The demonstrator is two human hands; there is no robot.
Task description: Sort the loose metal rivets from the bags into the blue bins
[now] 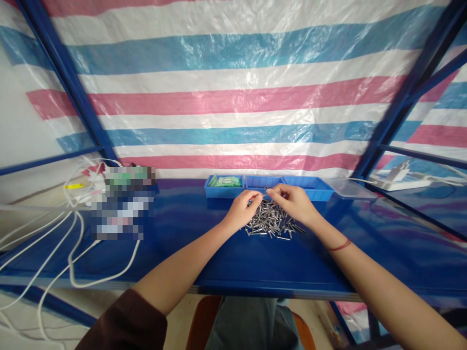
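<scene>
A pile of thin silver metal pins, which look like screws or rivets, lies loose on the blue table. Just above its far side, my left hand is closed, with thumb and forefinger pinched together. My right hand faces it from the other side, also pinching, and the fingertips of both almost meet. Whatever sits between the fingers is too small to make out. Behind the hands stand a left blue bin with green packets, a middle bin with a few metal pieces, and a right bin.
A clear plastic lid lies right of the bins. White cables loop over the left of the blue table, beside blurred-out items. A white power strip rests at the right. Striped sheeting hangs behind.
</scene>
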